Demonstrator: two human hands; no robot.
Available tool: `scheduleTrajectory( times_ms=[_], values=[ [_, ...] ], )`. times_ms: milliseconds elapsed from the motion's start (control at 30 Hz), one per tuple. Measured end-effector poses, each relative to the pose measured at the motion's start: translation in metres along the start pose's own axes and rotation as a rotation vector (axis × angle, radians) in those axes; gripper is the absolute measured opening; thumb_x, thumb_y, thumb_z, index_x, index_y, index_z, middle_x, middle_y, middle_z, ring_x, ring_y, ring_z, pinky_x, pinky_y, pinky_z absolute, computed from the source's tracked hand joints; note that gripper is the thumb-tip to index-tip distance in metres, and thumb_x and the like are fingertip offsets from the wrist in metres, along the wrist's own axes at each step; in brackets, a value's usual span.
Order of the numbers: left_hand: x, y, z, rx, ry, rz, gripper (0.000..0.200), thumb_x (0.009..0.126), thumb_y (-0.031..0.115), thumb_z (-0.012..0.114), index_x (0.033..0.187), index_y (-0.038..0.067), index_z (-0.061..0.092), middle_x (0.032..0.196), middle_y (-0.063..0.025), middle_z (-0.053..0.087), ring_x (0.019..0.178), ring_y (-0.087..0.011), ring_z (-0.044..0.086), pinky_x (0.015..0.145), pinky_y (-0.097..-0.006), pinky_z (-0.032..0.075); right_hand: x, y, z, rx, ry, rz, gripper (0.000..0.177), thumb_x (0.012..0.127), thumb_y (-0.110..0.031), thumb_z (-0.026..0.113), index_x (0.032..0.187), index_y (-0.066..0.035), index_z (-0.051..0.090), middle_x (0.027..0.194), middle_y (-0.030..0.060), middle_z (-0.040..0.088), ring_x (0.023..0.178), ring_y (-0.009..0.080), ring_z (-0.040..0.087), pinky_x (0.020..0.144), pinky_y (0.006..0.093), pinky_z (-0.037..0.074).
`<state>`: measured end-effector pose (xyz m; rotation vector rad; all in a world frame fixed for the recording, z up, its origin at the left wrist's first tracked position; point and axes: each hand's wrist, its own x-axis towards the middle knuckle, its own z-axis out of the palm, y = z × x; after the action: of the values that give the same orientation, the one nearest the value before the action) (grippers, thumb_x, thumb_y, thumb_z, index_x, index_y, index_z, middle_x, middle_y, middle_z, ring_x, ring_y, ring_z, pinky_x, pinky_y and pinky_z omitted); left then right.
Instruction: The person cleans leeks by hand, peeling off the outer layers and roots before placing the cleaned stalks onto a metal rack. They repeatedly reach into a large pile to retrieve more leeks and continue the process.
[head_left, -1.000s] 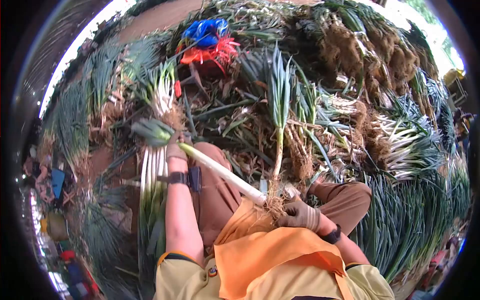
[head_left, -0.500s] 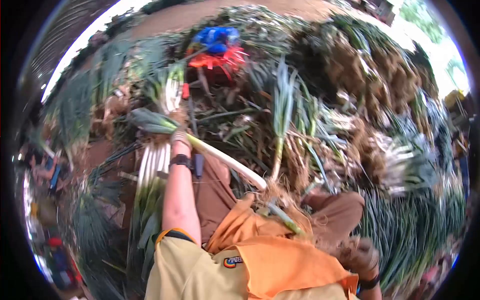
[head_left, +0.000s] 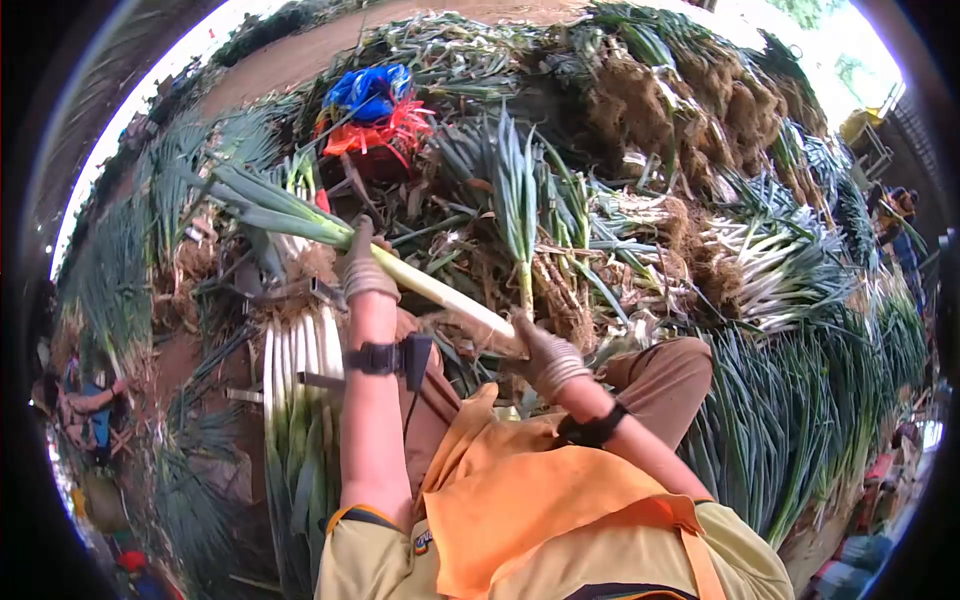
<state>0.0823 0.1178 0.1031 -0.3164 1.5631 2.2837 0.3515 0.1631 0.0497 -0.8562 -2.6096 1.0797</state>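
The person sits among heaps of harvested leeks and holds one leek slantwise above the lap. The gloved left hand is wrapped tight around it where the white shaft turns green, with the leaves fanning out up and to the left. The gloved right hand is closed round the lower white end, fingers curled over it, so the root end itself is hidden. Gripping it at both ends probably keeps such a long, top-heavy stalk level and clear of the litter below.

A black wrist strap with a small box sits on the left forearm, and an orange apron covers the lap.

Just beside the left knee lies a row of clean white leeks, side by side and all pointing the same way — it looks like a sorted stack, kept apart from the rough ones. Ahead, a single leek stands upright in the trimmings. Beyond it is a red and blue bundle, possibly twine. Further back and to the right are piles of untrimmed leeks with matted roots. Another person is at the far left edge.
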Motion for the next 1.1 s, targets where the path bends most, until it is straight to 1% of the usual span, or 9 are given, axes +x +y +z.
scheduleTrajectory(
  times_ms=[67, 167, 300, 367, 567, 700, 767, 900, 1100],
  values=[
    [-0.023, 0.014, -0.008, -0.282, -0.285, -0.032, 0.03, 0.07, 0.027, 0.069, 0.079, 0.006, 0.05, 0.061, -0.0049, 0.053, 0.049, -0.0187, 0.051, 0.049, -0.0318, 0.047, 0.0, 0.019, 0.022, 0.185, 0.055, -0.08, 0.041, 0.071, -0.022, 0.068, 0.106, -0.008, 0.051, 0.068, 0.0083, 0.059, 0.055, 0.0215, 0.056, 0.05, 0.0327, 0.043],
    [-0.016, 0.024, -0.031, -0.478, -0.642, -0.212, 0.034, 0.075, 0.03, 0.065, 0.095, 0.005, 0.053, 0.081, -0.0081, 0.059, 0.07, -0.0227, 0.058, 0.067, -0.0379, 0.049, -0.024, -0.015, -0.025, 0.949, -0.596, 0.298, 0.032, 0.075, -0.021, 0.066, 0.1, -0.006, 0.053, 0.063, -0.0028, 0.051, 0.048, 0.0054, 0.046, 0.041, 0.0211, 0.039],
    [-0.022, 0.03, -0.049, -0.377, -0.762, -0.132, 0.044, 0.076, 0.023, 0.065, 0.111, 0.003, 0.047, 0.096, -0.0119, 0.056, 0.086, -0.0262, 0.056, 0.081, -0.0402, 0.045, -0.032, -0.001, -0.035, 1.007, -0.76, 0.297, 0.031, 0.075, -0.021, 0.065, 0.097, -0.004, 0.053, 0.065, -0.0006, 0.053, 0.048, 0.0075, 0.049, 0.041, 0.0194, 0.041],
    [-0.008, 0.023, -0.07, -0.282, -0.788, -0.083, 0.049, 0.075, 0.019, 0.065, 0.116, 0.003, 0.043, 0.1, -0.0142, 0.055, 0.091, -0.0277, 0.054, 0.086, -0.0407, 0.043, -0.028, 0.019, -0.037, 0.518, -0.728, 0.241, 0.034, 0.075, -0.021, 0.063, 0.103, -0.003, 0.056, 0.074, 0.0012, 0.059, 0.058, 0.0078, 0.052, 0.049, 0.0215, 0.044],
    [-0.038, 0.007, -0.12, -0.263, -0.464, -0.053, 0.044, 0.078, 0.015, 0.061, 0.116, 0.002, 0.042, 0.11, -0.0146, 0.05, 0.102, -0.0291, 0.049, 0.085, -0.0433, 0.045, -0.013, 0.107, -0.074, 0.845, -0.322, 0.377, 0.03, 0.078, -0.023, 0.062, 0.101, -0.005, 0.06, 0.083, 0.0056, 0.063, 0.065, 0.0096, 0.055, 0.061, 0.025, 0.047],
    [-0.047, -0.017, -0.15, -0.279, -0.499, -0.079, 0.041, 0.079, 0.009, 0.056, 0.116, 0.001, 0.042, 0.111, -0.0149, 0.05, 0.101, -0.0287, 0.05, 0.085, -0.0431, 0.046, 0.022, 0.105, -0.086, -0.723, 0.258, 0.238, 0.02, 0.083, -0.02, 0.049, 0.097, -0.009, 0.058, 0.077, 0.0151, 0.06, 0.065, 0.0258, 0.059, 0.061, 0.0372, 0.047],
    [-0.063, -0.023, -0.15, -0.247, -0.429, -0.065, 0.038, 0.079, 0.007, 0.055, 0.115, 0.001, 0.042, 0.11, -0.0152, 0.051, 0.101, -0.0291, 0.05, 0.085, -0.0435, 0.046, 0.032, 0.055, -0.079, -0.325, 0.403, 0.103, 0.022, 0.079, -0.012, 0.046, 0.098, -0.006, 0.055, 0.085, 0.0179, 0.059, 0.079, 0.034, 0.057, 0.066, 0.0394, 0.046],
    [-0.095, -0.028, -0.133, -0.306, -0.464, -0.05, 0.045, 0.075, 0.003, 0.06, 0.116, 0.003, 0.04, 0.107, -0.0155, 0.052, 0.102, -0.0293, 0.051, 0.082, -0.0443, 0.048, 0.042, -0.017, -0.021, -0.456, 0.454, -0.528, 0.049, 0.067, -0.008, 0.058, 0.114, -0.007, 0.046, 0.083, 0.0084, 0.058, 0.081, 0.0246, 0.056, 0.071, 0.0354, 0.043],
    [-0.102, -0.035, -0.136, -0.291, -0.682, -0.087, 0.051, 0.074, 0.006, 0.064, 0.118, 0.007, 0.037, 0.111, -0.013, 0.048, 0.103, -0.0299, 0.049, 0.083, -0.0461, 0.048, 0.065, -0.002, -0.003, 0.113, -0.057, 0.125, 0.033, 0.075, -0.01, 0.057, 0.108, -0.011, 0.051, 0.06, 0.0132, 0.054, 0.058, 0.0253, 0.055, 0.05, 0.0365, 0.043]
  ],
)
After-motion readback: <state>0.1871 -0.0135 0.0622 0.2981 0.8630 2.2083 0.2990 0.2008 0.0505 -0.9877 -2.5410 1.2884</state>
